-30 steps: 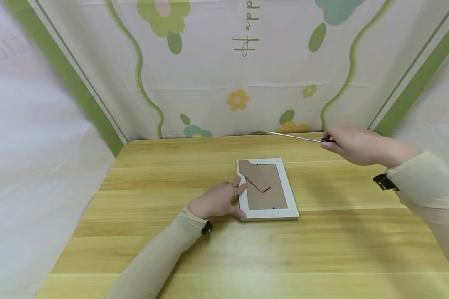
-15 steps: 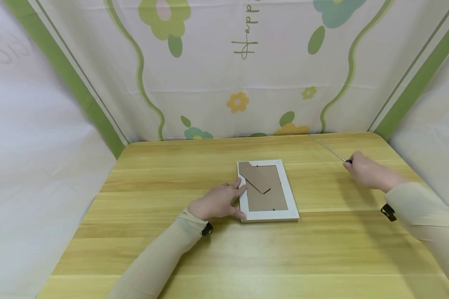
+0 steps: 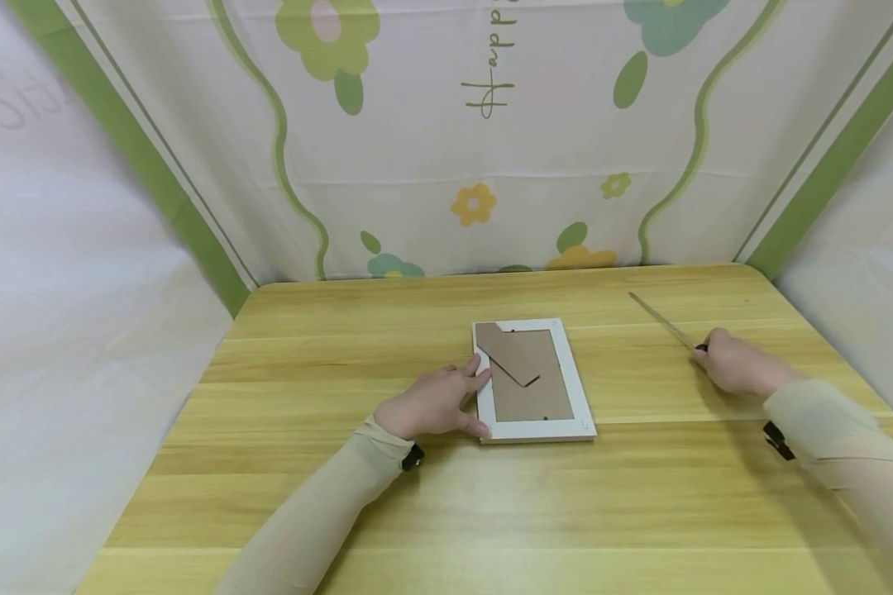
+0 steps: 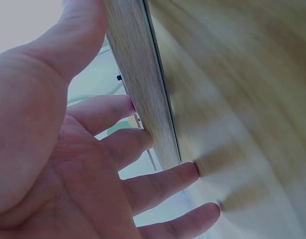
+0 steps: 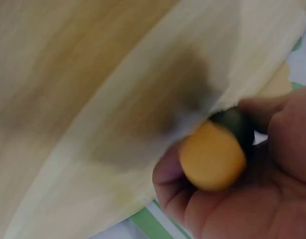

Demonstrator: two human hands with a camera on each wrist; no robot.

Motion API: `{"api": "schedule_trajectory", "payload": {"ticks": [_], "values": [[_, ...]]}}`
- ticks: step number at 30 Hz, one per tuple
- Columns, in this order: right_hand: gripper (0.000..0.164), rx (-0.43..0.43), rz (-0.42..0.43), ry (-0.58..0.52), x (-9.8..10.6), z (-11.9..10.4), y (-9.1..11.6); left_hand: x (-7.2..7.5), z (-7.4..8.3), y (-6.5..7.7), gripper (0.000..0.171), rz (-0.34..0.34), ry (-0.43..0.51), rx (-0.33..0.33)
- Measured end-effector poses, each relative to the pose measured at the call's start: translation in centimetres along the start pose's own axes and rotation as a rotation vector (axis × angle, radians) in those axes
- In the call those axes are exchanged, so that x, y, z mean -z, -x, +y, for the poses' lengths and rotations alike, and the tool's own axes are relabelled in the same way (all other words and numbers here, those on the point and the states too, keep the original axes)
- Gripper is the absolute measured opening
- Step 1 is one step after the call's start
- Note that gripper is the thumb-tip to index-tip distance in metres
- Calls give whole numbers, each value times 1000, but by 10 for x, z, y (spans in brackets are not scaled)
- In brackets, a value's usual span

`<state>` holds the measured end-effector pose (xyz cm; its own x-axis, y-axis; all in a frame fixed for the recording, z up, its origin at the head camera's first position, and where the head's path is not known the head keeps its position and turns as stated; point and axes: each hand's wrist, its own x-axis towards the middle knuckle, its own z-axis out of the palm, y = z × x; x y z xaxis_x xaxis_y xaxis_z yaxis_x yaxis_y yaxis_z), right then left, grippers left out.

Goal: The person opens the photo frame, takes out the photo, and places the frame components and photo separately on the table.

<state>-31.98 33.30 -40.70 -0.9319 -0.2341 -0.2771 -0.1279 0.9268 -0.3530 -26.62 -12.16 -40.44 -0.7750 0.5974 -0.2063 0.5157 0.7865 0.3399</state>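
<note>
A picture frame point(image 3: 551, 364) lies back side up on the wooden table, with a white border and a brown backing board. Its brown stand flap point(image 3: 512, 357) slants across the upper left of the backing. My left hand point(image 3: 432, 401) touches the frame's left side with spread, fairly straight fingers; the left wrist view has two fingertips point(image 4: 143, 142) against the frame's edge point(image 4: 138, 64). To the right, my right hand point(image 3: 737, 364) grips a screwdriver point(image 3: 662, 321) low over the table, its long metal shaft pointing to the back left. The screwdriver's orange-ended handle point(image 5: 212, 157) fills the right wrist view's fist.
The wooden table point(image 3: 327, 355) has a rounded back edge. Behind it hangs a white curtain point(image 3: 417, 124) with printed flowers and green bands, and pale cloth point(image 3: 82, 289) covers the sides.
My right hand has come down and to the right with the screwdriver, from raised near the table's back edge to low over its right side. The left hand and the picture frame have stayed in place.
</note>
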Motion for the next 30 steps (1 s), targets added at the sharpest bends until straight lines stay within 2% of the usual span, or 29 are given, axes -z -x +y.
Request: {"api": "schedule_trajectory", "payload": {"ticks": [5,11,14,16,22,26,28,30], "values": [[40,24,-6,35,-3,5,0,1,2,1,95,2,8,-6],[63,56,51,154,3,-2,-2,1,2,1,95,11,10,-15],[61,100,116,212,10,-12,-6,1,1,1,95,15,13,-25],[54,135,141,210,15,-23,-11,1,0,2,95,19,21,-32],[42,221,144,86,22,-63,-30,0,-2,6,97,40,26,-52],[40,252,103,-18,18,-93,-45,0,3,13,98,115,-35,-56],[40,256,79,-59,15,-108,-52,1,8,19,100,153,-59,-36],[40,254,59,-82,10,-118,-61,-1,13,23,106,169,-43,10]]}}
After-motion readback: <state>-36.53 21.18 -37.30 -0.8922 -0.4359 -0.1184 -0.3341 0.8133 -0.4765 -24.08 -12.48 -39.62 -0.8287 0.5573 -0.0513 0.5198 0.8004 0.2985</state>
